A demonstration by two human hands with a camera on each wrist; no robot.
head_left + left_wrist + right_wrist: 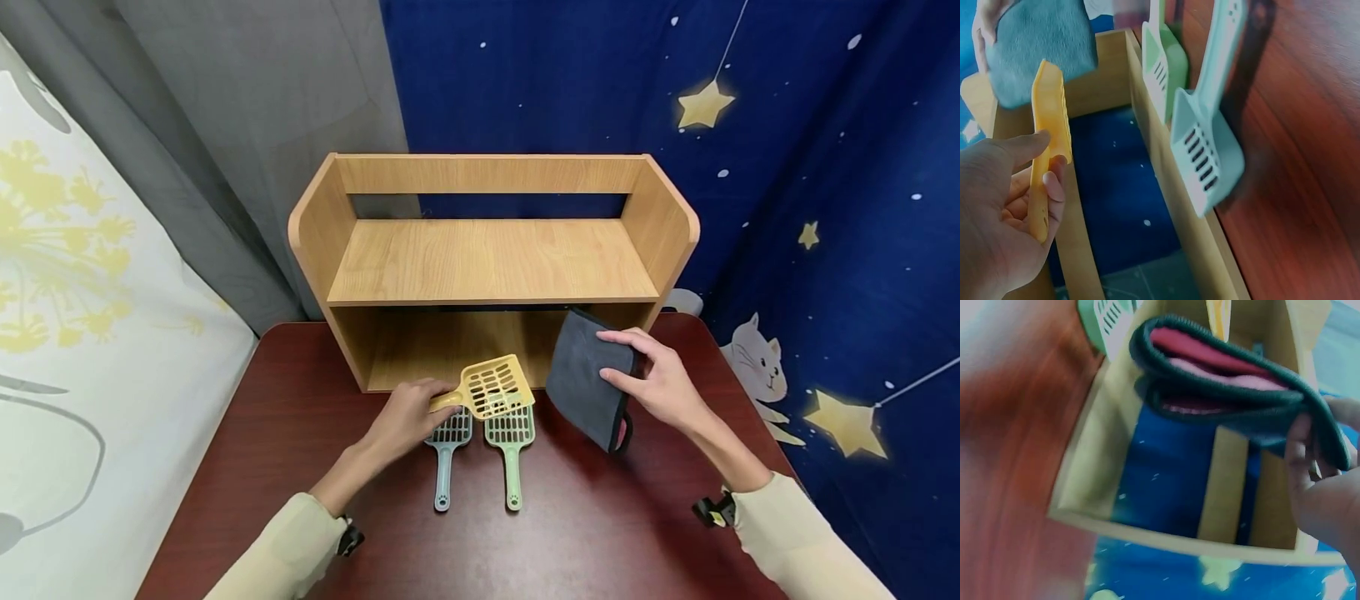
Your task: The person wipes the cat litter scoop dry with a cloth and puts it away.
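In the head view my left hand point(408, 414) grips the handle of a yellow slotted litter scoop point(497, 388), held up in front of the shelf. A blue scoop point(444, 475) and a green scoop point(512, 467) lie side by side on the table below it, their heads partly covered by the yellow one. My right hand point(660, 379) pinches the edge of a folded dark grey cloth point(588, 379), raised at the shelf's right front. The right wrist view shows pink layers inside the cloth's folds point(1222, 369).
A two-tier wooden shelf point(491, 262) stands at the back of the dark red table point(300, 467). Behind it hang a grey curtain point(262, 100) and a blue curtain point(540, 83) with stars. A white patterned cloth point(90, 333) hangs at the left.
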